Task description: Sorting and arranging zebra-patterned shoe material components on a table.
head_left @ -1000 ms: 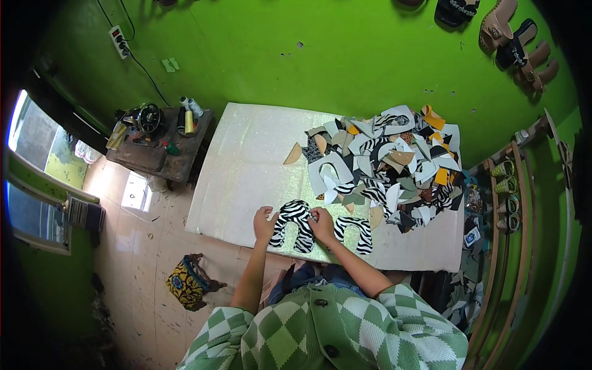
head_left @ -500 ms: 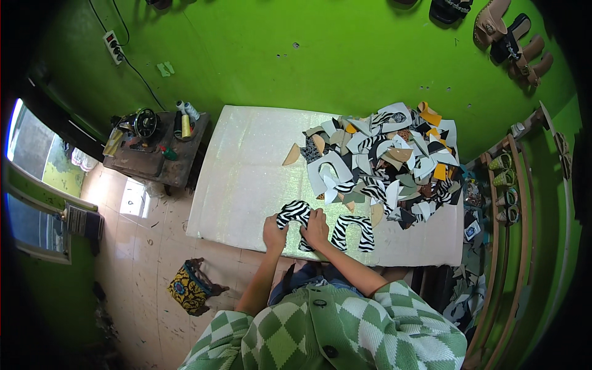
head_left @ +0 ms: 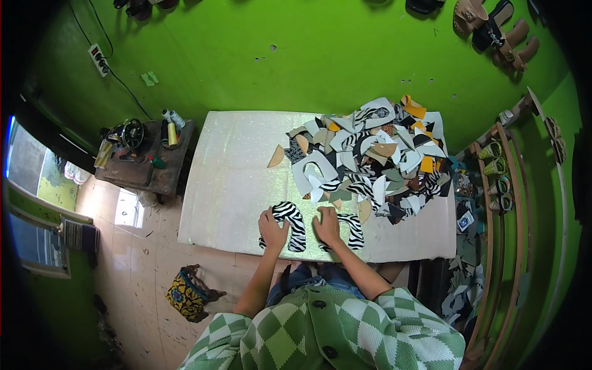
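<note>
Two zebra-striped, arch-shaped cut pieces lie side by side near the front edge of the table. My left hand (head_left: 273,232) rests on one side of the left zebra-striped piece (head_left: 296,232), its fingers laid out over the material. My right hand (head_left: 327,227) is over the near side of the right zebra-striped piece (head_left: 356,232), covering part of it. The right fingers are loosely apart, with nothing seen between them. Beyond the hands, a big heap of cut scraps (head_left: 376,161) in white, black, tan, yellow and animal prints spreads across the table.
The pale table (head_left: 228,166) stands against a green wall. At the left is a sewing machine (head_left: 131,133) on a small wooden stand with thread spools (head_left: 172,132). A patterned bag (head_left: 186,295) lies on the tiled floor. Sandals (head_left: 498,168) sit on a rack at the right.
The left zebra-striped piece now lies flat, with both its legs showing. My right hand has come off it and moved right, to the other piece. The view has shifted slightly.
</note>
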{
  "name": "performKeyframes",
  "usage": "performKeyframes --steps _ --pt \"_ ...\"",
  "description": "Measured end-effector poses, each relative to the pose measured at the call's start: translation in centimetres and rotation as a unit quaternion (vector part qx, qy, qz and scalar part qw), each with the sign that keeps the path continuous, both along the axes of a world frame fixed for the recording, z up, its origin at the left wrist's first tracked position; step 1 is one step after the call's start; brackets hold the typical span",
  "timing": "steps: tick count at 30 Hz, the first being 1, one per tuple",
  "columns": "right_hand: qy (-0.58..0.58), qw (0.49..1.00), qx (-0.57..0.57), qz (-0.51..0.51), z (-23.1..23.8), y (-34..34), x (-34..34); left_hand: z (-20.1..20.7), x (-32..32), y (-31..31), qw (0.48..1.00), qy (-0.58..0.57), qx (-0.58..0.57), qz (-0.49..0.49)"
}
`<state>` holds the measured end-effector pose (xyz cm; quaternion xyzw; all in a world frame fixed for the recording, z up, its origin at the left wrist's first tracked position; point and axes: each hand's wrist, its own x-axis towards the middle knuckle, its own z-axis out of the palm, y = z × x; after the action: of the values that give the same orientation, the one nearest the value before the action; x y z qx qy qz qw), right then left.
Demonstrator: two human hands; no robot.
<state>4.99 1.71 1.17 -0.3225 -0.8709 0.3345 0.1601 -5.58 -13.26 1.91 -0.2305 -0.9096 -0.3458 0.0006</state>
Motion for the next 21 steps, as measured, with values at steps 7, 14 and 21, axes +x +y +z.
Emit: performKeyframes --steps 7,14,21 --pt "0.026 0.998 -0.007 -0.063 -1.1 5.5 4.4 2.2 2.8 5.2 0.995 0.071 -0.05 -0.038" --pt "0.066 0.996 -0.006 -0.054 -1.0 8.5 6.1 1.7 1.9 5.8 0.996 0.073 -0.042 -0.037" --pt "0.034 0.999 -0.026 -0.024 -1.3 7.6 5.9 0.5 -0.1 0.9 0.999 0.037 -0.037 -0.014"
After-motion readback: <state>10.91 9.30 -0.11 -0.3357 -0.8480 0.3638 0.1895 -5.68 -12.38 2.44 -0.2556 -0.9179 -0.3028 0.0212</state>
